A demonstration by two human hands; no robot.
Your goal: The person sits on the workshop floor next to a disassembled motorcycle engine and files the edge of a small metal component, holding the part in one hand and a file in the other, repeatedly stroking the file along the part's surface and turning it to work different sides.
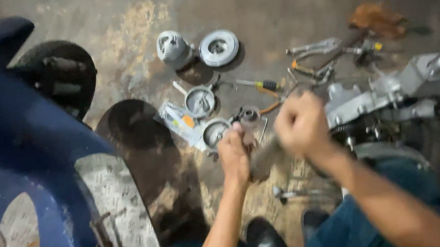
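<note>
My left hand [235,152] and my right hand [301,123] are raised side by side over the floor, both closed on a blurred greyish tool or part [264,157] that runs between them. The motion blur hides what it is. Just beyond my left hand lie a round metal disc [214,133] and a small ring-shaped part [249,115]. A grey engine casing [374,99] sits to the right of my right hand. My knees in dark blue trousers are at the bottom.
A blue scooter body [4,153] with its black wheel [60,76] fills the left. Pulley parts [218,47], a small pan-like part [199,100], a yellow-handled screwdriver [261,84], pliers [315,49] and a brown rag [376,18] lie scattered on the stained concrete floor.
</note>
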